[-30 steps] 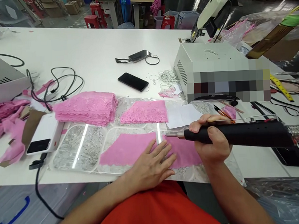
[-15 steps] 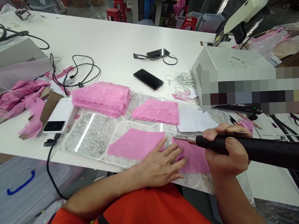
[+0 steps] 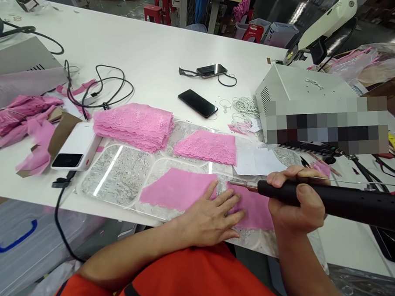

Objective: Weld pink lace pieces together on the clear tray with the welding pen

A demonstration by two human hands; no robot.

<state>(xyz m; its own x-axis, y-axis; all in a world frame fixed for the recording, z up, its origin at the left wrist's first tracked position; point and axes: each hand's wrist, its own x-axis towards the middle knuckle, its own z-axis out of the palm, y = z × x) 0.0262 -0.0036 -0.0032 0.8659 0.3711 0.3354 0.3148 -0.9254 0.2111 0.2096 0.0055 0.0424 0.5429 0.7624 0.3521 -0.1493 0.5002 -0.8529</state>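
My left hand (image 3: 216, 215) lies flat with fingers spread, pressing on two flat pieces of pink fabric. One, the left fabric piece (image 3: 176, 189), shows beside the thumb; the right fabric piece (image 3: 254, 209) runs under the fingers. My right hand (image 3: 296, 198) is wrapped round a thick black-handled tool (image 3: 343, 198) with a slim pointed metal tip, its exact kind unclear. That tip is at the upper left corner of the right piece, close to my left fingers. Beyond them lie a small pile of pink lace (image 3: 206, 147) and a thicker lace stack (image 3: 134, 126).
The fabric rests on a grey patterned mat (image 3: 112, 178) on a white table (image 3: 140, 45). A white power bank (image 3: 76, 146) with a cable is at left, a black phone (image 3: 198, 103) behind. At right stand a grey metal box (image 3: 308, 88) and white paper (image 3: 260, 160).
The camera view has shifted slightly. Both hands keep nearly the same pose, and the tool's tip stays at the fabric's corner.
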